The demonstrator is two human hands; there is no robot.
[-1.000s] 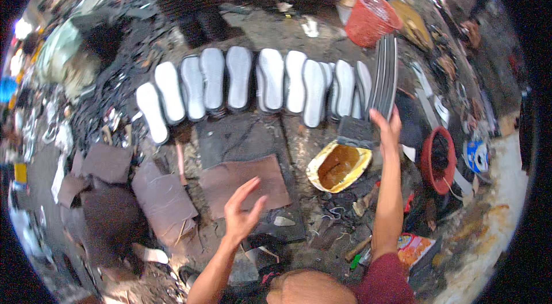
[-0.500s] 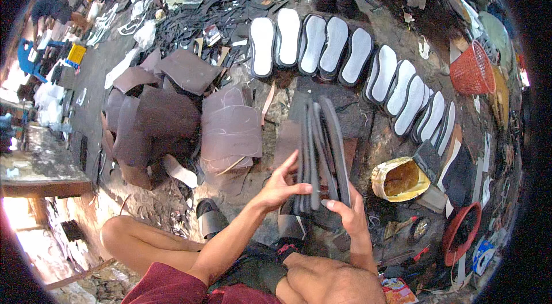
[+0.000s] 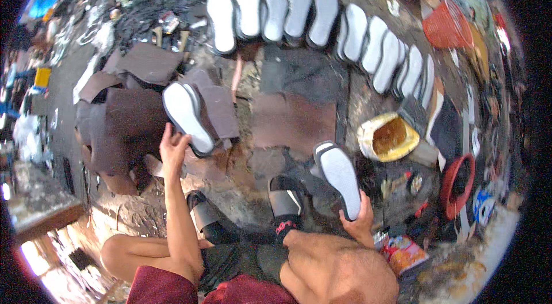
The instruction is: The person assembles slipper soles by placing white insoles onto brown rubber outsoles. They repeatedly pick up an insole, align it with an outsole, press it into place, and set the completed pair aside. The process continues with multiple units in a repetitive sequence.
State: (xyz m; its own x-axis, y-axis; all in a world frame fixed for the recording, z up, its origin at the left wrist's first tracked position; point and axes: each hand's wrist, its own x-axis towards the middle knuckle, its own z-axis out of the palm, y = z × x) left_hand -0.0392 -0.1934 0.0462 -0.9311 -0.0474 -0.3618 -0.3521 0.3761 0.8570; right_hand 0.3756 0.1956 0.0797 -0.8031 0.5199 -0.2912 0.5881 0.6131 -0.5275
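I see my left hand (image 3: 172, 147) gripping one white shoe sole (image 3: 187, 117) over the brown leather sheets (image 3: 135, 114), my right hand (image 3: 359, 224) clasping another sole (image 3: 339, 174) beside the yellow glue tin (image 3: 388, 137)

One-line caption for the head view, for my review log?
Seated person holds a shoe sole in each hand: left hand with left sole, right hand with right sole, below a row of soles.

Matt pale rubbery soles (image 3: 187, 117), black-rimmed; rough brown leather sheets (image 3: 293, 123).
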